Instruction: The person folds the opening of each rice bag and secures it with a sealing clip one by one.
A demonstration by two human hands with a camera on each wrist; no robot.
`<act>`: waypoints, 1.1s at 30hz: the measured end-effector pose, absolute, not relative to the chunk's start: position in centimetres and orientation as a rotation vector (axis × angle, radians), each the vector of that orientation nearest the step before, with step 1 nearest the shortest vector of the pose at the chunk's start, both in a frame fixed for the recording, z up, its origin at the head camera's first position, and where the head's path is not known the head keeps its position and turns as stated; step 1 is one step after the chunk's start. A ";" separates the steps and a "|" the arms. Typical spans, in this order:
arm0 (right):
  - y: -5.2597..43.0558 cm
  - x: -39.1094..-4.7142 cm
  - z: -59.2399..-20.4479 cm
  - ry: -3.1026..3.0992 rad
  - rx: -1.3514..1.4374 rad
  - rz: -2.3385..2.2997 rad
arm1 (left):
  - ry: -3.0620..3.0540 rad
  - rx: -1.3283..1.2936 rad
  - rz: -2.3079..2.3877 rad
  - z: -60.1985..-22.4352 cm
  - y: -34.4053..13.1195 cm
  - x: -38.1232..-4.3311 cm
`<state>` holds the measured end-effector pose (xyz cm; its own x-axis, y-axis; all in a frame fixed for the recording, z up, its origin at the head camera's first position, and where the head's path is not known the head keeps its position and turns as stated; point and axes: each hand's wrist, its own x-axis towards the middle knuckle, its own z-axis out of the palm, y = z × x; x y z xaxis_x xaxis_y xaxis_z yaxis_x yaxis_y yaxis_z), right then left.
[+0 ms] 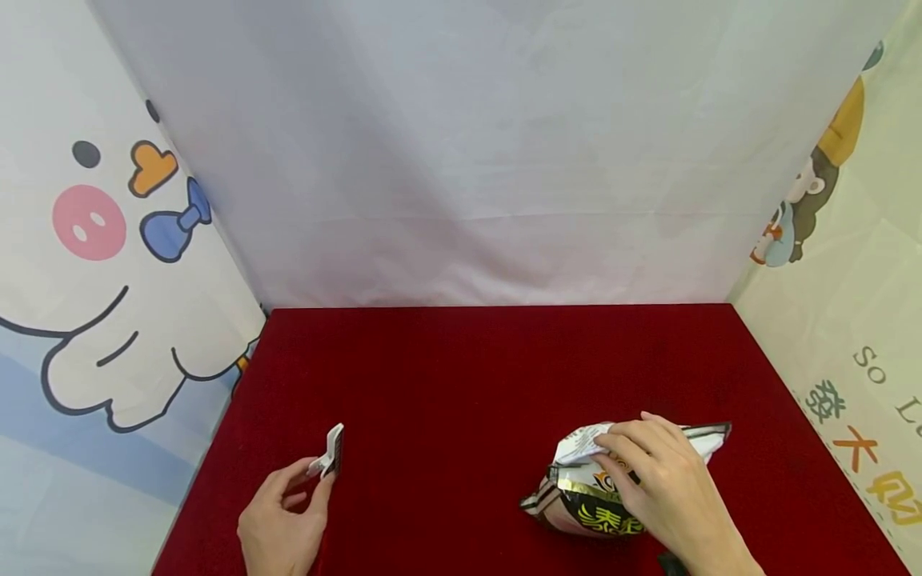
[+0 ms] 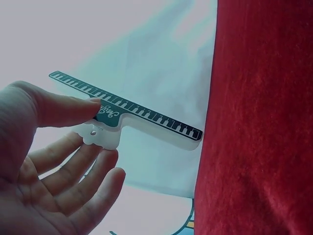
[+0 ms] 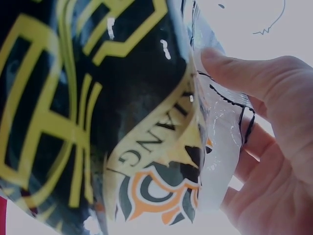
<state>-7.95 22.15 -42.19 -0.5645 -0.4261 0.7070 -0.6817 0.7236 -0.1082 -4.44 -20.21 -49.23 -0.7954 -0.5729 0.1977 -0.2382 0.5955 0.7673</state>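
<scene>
My left hand pinches a white sheet-music clip between thumb and fingers, above the left part of the table. The clip has a long bar printed with black piano keys and a scalloped white handle. Over on the right, my right hand grips the upper part of a shiny snack bag, black and gold with yellow lettering. In the right wrist view the thumb presses the bag's white, folded-looking top edge against the fingers. The bag's far side is hidden.
A red cloth covers the table. White fabric hangs at the back, with cartoon-printed fabric at the left and a printed panel at the right. A small dark object shows below the right wrist.
</scene>
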 end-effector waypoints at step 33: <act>22.2 -7.7 -42.0 -2.278 0.829 0.487 | -2.347 0.567 -1.077 -48.4 -19.5 -4.3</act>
